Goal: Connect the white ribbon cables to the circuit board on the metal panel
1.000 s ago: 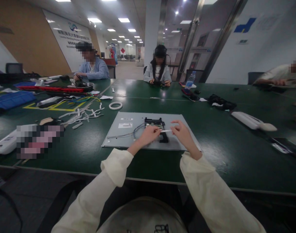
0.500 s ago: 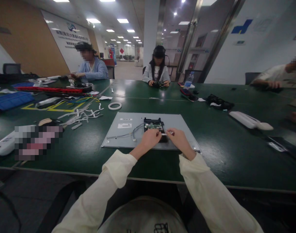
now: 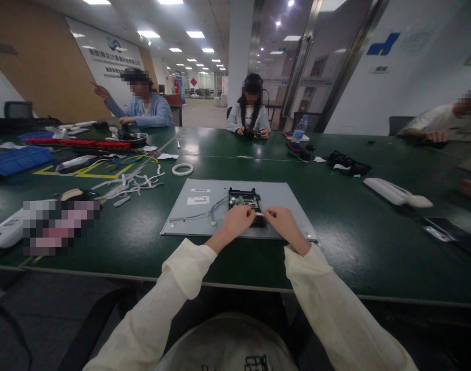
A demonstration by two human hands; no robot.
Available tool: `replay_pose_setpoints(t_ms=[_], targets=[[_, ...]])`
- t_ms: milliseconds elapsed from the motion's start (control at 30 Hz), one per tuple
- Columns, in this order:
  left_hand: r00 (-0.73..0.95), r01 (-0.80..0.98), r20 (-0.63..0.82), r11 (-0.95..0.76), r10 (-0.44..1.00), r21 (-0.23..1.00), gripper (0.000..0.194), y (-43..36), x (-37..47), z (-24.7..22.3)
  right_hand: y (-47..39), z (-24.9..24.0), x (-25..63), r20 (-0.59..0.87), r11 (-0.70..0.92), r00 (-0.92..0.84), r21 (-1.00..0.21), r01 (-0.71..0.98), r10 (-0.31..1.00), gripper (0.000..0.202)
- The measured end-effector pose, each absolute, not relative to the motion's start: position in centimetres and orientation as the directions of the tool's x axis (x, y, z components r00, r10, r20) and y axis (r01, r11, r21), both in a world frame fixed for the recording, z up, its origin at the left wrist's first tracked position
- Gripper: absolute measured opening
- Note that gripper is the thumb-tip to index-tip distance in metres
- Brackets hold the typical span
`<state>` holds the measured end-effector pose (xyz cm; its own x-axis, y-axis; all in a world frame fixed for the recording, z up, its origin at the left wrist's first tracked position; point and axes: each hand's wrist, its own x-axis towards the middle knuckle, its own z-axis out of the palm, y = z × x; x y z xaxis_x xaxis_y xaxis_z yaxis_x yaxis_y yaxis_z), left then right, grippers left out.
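A flat grey metal panel lies on the table in front of me. On it sits a black frame with a green circuit board inside. A bundle of grey cables runs out to the left over the panel. My left hand is closed in a pinch at the frame's near part. Opposite it, my right hand pinches too, with fingertips close to the left ones. A short white strip stretches between both sets of fingertips, above the dark near end of the frame.
A white tape roll lies beyond the panel. Loose white strips are scattered to the left, near a blue tray. A white device lies at right. Co-workers sit around the green table, one with a hand raised.
My hands stay nearly in place, with slight finger movement at the white strip. The co-worker at the left has lifted one hand.
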<state>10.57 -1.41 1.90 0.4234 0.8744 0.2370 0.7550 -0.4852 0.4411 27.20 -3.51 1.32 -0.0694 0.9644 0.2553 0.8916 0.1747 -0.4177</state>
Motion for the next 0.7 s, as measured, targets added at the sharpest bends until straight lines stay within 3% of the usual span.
replay_pose_setpoints(t_ms=[700], targets=[[0.496,0.651,0.272,-0.561,0.825,0.511,0.035,1.0,9.5,2.0,-2.8,1.3,26.5,0.266,0.191,-0.092,-0.373,0.908,0.959,0.033]])
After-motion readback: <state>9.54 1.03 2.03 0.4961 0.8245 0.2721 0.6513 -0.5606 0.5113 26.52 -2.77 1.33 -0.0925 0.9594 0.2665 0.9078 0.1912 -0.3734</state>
